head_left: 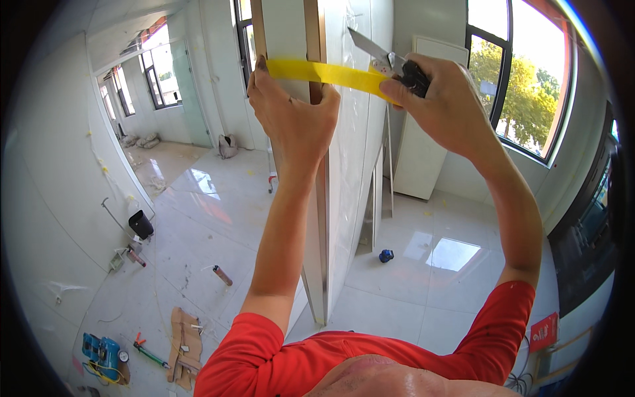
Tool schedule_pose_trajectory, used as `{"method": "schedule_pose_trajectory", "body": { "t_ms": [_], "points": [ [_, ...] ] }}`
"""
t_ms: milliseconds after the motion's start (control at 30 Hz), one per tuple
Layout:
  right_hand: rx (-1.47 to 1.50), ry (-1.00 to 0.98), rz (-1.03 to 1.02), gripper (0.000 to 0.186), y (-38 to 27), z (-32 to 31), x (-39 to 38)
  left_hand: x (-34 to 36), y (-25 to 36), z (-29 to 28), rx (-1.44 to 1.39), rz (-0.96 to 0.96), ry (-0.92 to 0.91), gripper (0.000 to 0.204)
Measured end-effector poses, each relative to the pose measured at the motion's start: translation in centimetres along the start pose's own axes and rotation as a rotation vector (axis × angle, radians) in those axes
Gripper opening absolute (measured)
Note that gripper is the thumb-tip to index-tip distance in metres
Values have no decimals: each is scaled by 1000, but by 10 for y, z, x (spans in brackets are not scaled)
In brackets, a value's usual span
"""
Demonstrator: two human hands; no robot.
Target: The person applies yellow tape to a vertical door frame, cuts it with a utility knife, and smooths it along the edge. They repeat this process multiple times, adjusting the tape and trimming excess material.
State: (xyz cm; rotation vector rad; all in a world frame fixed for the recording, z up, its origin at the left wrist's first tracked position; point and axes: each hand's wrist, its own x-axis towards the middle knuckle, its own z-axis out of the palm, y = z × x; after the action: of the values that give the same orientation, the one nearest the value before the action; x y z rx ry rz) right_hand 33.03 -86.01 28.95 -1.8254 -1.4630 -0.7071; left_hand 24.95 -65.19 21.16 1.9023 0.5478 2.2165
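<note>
A strip of yellow tape (307, 71) stretches across the upright edge of a white panel (347, 145) with metal trim at head height. My left hand (291, 116) grips the tape's left end, index finger at its top and thumb against the trim below it. My right hand (440, 99) is closed on a utility knife (413, 76), its long blade pointing up and left above the tape, with the thumb at the tape's right end. Something small and pale behind the blade is too hidden to make out.
A compressor (99, 354), cardboard (182, 347), tubes and a black bin (140, 225) lie on the left floor (198, 258). A small blue object (386, 255) sits on the right floor. A white slab (430, 119) leans by the right window; a doorway opens at far left.
</note>
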Motion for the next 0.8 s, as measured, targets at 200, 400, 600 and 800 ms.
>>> {"method": "schedule_pose_trajectory", "body": {
  "t_ms": [200,400,600,800],
  "points": [
    [-87,72,-108,29,-25,-3,-14,0,0,0,13,78,13,102],
    [-48,42,-93,26,-24,-5,-13,2,2,1,6,54,7,108],
    [-49,44,-65,31,-23,-2,-13,0,-3,3,4,61,2,108],
    [2,41,-35,34,-15,2,-11,-1,-5,4,-92,53,32,103]
  ]
}}
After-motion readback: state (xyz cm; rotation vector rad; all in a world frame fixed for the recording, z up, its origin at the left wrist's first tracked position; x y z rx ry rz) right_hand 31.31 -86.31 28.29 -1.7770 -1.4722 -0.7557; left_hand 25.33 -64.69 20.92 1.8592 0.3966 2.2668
